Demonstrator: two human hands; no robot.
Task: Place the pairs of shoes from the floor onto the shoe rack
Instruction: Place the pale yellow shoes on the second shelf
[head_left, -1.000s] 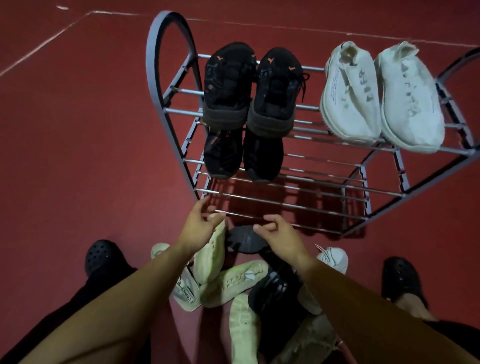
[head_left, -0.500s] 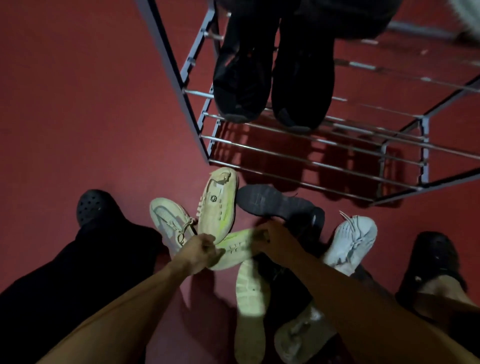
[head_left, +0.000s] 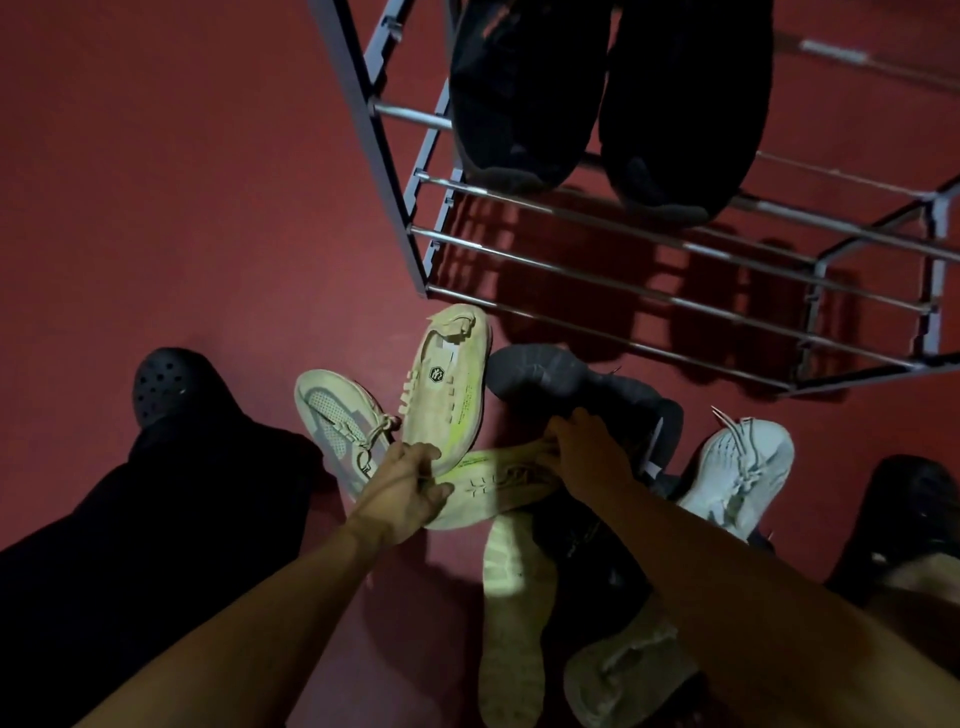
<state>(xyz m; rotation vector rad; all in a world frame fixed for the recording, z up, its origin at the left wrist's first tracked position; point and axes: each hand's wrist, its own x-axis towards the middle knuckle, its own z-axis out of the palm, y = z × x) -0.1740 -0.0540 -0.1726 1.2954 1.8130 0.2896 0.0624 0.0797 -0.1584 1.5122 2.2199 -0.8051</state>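
Step in hand: I judge I am picking the next pair out of the heap on the floor (head_left: 156, 208), the cream-and-yellow knit sneakers.
Left hand: my left hand (head_left: 405, 493) has its fingers curled onto the heel end of the upright cream sneaker (head_left: 447, 384), just where it overlaps its mate; I read it as a grip, though the fingertips are partly hidden.
Right hand: my right hand (head_left: 587, 447) pinches the near end of the second cream sneaker (head_left: 493, 486), which lies on its side between my two hands.
Rest of the heap: a beige mesh sneaker (head_left: 337, 421) lies just left of my left hand; a dark grey sneaker (head_left: 545, 371) lies just beyond my right hand; a white laced sneaker (head_left: 737, 473) lies to its right; a pale sole-up shoe (head_left: 509, 623) lies under my right forearm.
Shoe rack: the shoe rack (head_left: 623, 291) stands beyond both hands, with a black pair (head_left: 597, 104) on an upper shelf and bare rails low down.
Next move: it calls for lifting both cream shoes clear of the tangle without dragging the beige or grey ones, then setting them side by side on free rails.
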